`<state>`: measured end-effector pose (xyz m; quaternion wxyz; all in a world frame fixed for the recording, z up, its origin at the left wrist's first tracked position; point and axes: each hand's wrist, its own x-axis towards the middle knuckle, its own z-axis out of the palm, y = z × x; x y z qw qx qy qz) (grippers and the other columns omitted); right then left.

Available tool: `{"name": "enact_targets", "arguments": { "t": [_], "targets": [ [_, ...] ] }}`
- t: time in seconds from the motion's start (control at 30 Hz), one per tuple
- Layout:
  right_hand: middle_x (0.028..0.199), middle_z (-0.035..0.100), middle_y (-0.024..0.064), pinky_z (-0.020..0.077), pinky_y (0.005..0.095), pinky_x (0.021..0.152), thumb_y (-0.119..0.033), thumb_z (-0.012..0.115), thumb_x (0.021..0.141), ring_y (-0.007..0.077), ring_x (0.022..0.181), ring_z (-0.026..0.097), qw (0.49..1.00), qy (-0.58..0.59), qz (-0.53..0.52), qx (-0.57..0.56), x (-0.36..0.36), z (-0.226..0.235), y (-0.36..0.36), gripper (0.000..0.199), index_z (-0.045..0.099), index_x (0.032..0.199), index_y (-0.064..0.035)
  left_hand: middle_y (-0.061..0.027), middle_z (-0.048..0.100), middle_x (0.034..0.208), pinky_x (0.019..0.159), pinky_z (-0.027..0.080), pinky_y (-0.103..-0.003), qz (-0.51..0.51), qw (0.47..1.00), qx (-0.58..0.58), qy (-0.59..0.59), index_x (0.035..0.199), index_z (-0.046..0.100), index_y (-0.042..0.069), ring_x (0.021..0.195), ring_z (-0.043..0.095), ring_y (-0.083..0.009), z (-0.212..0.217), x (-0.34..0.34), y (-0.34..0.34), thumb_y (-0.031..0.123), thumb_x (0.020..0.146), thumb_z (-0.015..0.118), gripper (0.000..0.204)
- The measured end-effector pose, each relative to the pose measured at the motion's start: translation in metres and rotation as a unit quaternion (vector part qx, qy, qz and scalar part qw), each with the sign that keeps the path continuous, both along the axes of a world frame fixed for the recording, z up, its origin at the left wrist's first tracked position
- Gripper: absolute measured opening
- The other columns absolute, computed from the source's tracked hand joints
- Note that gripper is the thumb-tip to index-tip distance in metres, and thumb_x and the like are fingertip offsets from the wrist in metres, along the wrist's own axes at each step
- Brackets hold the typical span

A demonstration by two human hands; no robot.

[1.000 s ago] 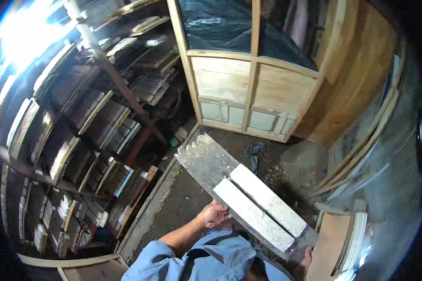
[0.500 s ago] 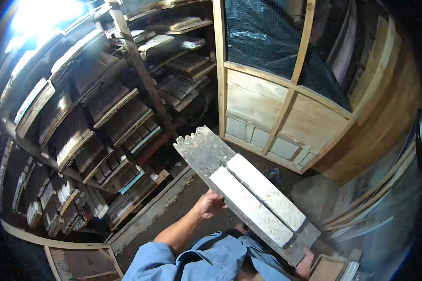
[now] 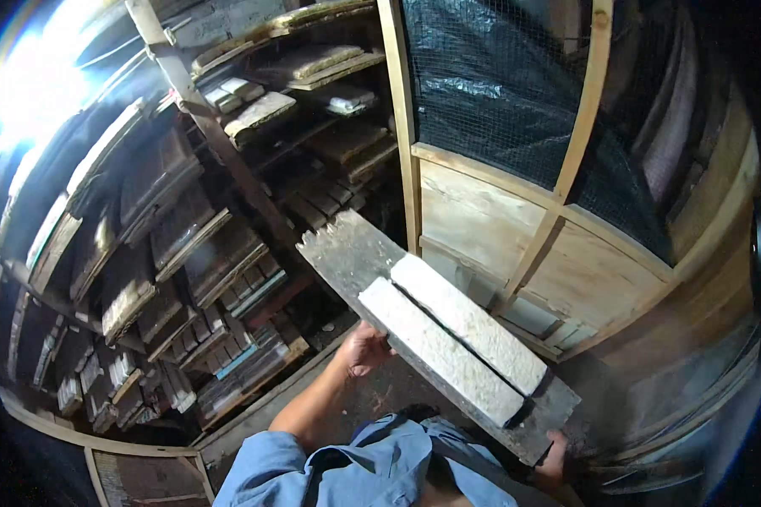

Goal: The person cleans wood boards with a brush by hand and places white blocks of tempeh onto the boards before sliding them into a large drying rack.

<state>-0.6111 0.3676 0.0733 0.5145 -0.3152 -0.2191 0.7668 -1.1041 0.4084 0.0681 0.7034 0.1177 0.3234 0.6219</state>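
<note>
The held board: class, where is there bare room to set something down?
On the board, the larger free patch lies between its jagged end and the two white blocks; a smaller one lies between the blocks and the end by the right hand. The middle is crowded: the blocks lie side by side, a narrow gap apart.

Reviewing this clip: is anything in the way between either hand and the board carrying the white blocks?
Nothing visible is: the left hand holds the board directly at its long left edge, the right hand at its near end. The two white blocks lie on top, between the hands.
</note>
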Motion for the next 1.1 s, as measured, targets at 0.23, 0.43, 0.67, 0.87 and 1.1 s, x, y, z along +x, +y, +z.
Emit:
{"name": "enact_targets", "arguments": {
  "t": [0.23, 0.43, 0.67, 0.87, 1.1],
  "targets": [
    [0.133, 0.053, 0.0187, 0.0437, 0.0522, 0.100, -0.014, 0.061, 0.074, 0.0390, 0.119, 0.052, 0.997, 0.050, 0.049, 0.031, -0.078, 0.016, 0.086, 0.067, 0.043, 0.138, -0.0020, -0.0017, 0.062, 0.115, 0.084, 0.049, -0.038, 0.067, 0.995, 0.057, -0.044, 0.137, 0.044, 0.020, 0.099, 0.061, -0.0156, 0.042, -0.078, 0.054, 0.004, 0.081, 0.059, 0.060],
    [0.135, 0.050, 0.0187, 0.0422, 0.0528, 0.102, -0.014, 0.062, 0.068, 0.0395, 0.122, 0.050, 0.994, 0.093, 0.040, 0.030, -0.196, 0.049, 0.153, 0.074, 0.042, 0.138, -0.0025, -0.0052, 0.055, 0.132, 0.097, 0.047, -0.044, 0.127, 0.987, 0.100, -0.003, 0.149, 0.031, 0.017, 0.112, 0.058, -0.0217, 0.103, -0.126, 0.113, 0.012, 0.078, 0.062, 0.078],
    [0.131, 0.055, 0.0154, 0.0459, 0.0533, 0.099, -0.018, 0.063, 0.068, 0.0373, 0.118, 0.054, 0.996, 0.073, 0.049, 0.001, -0.316, 0.058, 0.208, 0.074, 0.043, 0.138, -0.0058, -0.0084, 0.046, 0.145, 0.107, 0.039, -0.046, 0.112, 0.980, 0.159, -0.049, 0.150, 0.028, 0.015, 0.126, 0.050, -0.0284, 0.110, -0.203, 0.153, 0.011, 0.078, 0.057, 0.078],
    [0.134, 0.053, 0.0150, 0.0449, 0.0530, 0.101, -0.018, 0.063, 0.067, 0.0369, 0.121, 0.052, 0.994, 0.052, 0.091, -0.026, -0.422, 0.064, 0.257, 0.078, 0.041, 0.141, -0.0059, -0.0029, 0.050, 0.130, 0.109, 0.039, -0.046, 0.103, 0.976, 0.177, -0.076, 0.150, 0.028, 0.014, 0.125, 0.050, -0.0302, 0.103, -0.256, 0.171, 0.012, 0.081, 0.057, 0.075],
    [0.131, 0.057, 0.0124, 0.0437, 0.0511, 0.104, -0.013, 0.064, 0.067, 0.0344, 0.121, 0.054, 0.971, 0.100, 0.214, -0.038, -0.529, 0.063, 0.308, 0.073, 0.046, 0.138, -0.0066, 0.0039, 0.058, 0.114, 0.108, 0.040, -0.046, 0.132, 0.976, 0.159, -0.066, 0.150, 0.029, 0.016, 0.124, 0.051, -0.0274, 0.094, -0.294, 0.181, 0.011, 0.082, 0.057, 0.074]
  ]
}}
